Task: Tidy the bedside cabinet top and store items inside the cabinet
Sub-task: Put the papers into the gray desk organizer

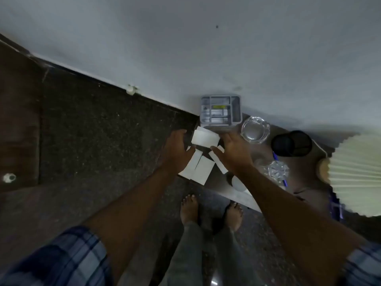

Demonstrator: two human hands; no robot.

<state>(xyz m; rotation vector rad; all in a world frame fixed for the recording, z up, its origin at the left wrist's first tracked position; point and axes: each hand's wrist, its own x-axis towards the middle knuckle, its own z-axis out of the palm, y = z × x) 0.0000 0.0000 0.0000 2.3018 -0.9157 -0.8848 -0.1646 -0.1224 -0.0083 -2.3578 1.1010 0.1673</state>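
Both hands are meeting at a white card (204,138) over the table's (263,151) left end, just before the grey tray (220,109). The right hand (233,153) is lying loosely open against the card's edge. Whether the left hand (177,149) is gripping it, I cannot tell.

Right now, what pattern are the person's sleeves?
A blue and white plaid check; the left sleeve shows it best, low in the head view.
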